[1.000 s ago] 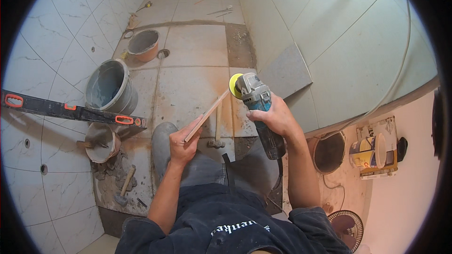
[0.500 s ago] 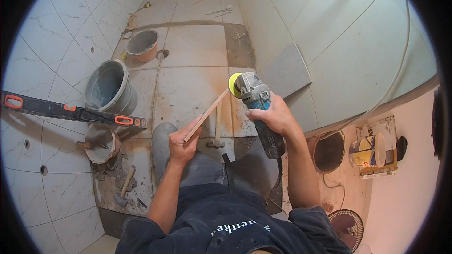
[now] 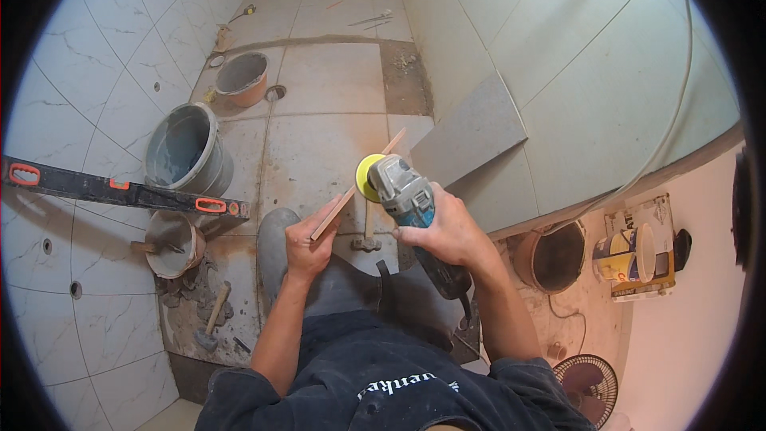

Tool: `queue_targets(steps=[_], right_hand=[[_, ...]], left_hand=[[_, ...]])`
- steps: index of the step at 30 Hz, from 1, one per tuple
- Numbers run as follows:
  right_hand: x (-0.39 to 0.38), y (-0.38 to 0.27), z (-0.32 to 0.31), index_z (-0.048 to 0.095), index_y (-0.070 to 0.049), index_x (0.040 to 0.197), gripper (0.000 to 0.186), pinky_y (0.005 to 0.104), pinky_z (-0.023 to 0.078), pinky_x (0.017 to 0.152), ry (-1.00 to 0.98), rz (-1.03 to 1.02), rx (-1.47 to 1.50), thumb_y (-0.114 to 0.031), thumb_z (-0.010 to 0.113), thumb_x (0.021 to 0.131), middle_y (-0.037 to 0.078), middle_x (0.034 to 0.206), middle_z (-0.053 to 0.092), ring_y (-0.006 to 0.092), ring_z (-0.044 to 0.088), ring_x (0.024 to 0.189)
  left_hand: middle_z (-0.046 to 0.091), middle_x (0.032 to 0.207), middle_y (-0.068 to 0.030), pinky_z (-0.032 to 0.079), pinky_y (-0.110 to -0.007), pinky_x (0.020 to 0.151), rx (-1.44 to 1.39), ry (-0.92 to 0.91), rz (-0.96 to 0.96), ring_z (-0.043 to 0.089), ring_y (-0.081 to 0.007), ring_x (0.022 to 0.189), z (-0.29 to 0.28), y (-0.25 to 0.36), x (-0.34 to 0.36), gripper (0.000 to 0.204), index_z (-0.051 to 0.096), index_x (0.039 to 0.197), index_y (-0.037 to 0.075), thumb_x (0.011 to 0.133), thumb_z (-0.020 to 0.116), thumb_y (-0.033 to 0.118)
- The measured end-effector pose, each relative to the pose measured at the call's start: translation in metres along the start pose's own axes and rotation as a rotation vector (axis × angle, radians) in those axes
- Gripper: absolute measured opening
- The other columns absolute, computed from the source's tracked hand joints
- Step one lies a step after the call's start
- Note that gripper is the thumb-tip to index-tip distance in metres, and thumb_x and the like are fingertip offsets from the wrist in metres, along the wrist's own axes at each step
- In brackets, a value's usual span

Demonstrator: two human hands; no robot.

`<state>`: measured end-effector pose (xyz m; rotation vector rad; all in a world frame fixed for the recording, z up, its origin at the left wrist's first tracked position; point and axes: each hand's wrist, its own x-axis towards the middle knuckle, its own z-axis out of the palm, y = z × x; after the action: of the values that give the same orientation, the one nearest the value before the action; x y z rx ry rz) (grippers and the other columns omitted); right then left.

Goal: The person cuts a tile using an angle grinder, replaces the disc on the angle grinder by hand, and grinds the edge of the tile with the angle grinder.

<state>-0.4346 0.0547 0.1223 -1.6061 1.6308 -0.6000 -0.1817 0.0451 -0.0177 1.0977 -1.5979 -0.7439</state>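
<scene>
Here, left grip point(image 3: 309, 245) closed on thin tile point(image 3: 341, 205), right grip point(image 3: 452, 231) wrapped round dusty grinder point(image 3: 404, 191), circular yellow disc point(image 3: 367, 178)

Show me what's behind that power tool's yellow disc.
The yellow disc covers part of the thin piece in the left hand; its two ends show. Beyond, a hammer lies on the floor, the far end of its handle hidden.

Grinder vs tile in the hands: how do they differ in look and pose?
Look: the grinder is bulky, in grey, blue and black with a yellow disc; the tile shows as a thin, pale reddish edge.
Pose: the grinder leans up-left in the picture; the tile slants up-right.
Grip: the right hand holds the grinder, the left hand the tile.
Shared: each is held in one hand.
</scene>
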Motion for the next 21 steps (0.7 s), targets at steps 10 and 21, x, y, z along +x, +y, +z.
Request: queue_targets(steps=[10,21], right_hand=[[0.011,0.017,-0.006,0.059,0.010,0.118,0.072,0.0426,0.056,0.088,0.019,-0.051,-0.013,-0.036,0.085,0.070,0.027,0.102,0.072,0.0376,0.072,0.096],[0.036,0.016,-0.033,0.065,0.004,0.117,0.051,0.0332,0.054,0.084,0.024,0.066,0.029,-0.021,0.081,0.075,0.009,0.096,0.070,0.0170,0.065,0.087]], left_hand=[[0.077,0.116,-0.0177,0.059,-0.032,0.087,-0.006,-0.004,-0.017,0.078,-0.0239,0.101,0.001,0.000,-0.003,0.044,0.072,0.131,0.006,0.089,0.072,-0.004],[0.077,0.119,-0.0172,0.058,-0.031,0.090,-0.013,0.002,0.011,0.077,-0.0241,0.106,0.001,0.002,-0.002,0.042,0.072,0.131,0.005,0.090,0.073,-0.004]])
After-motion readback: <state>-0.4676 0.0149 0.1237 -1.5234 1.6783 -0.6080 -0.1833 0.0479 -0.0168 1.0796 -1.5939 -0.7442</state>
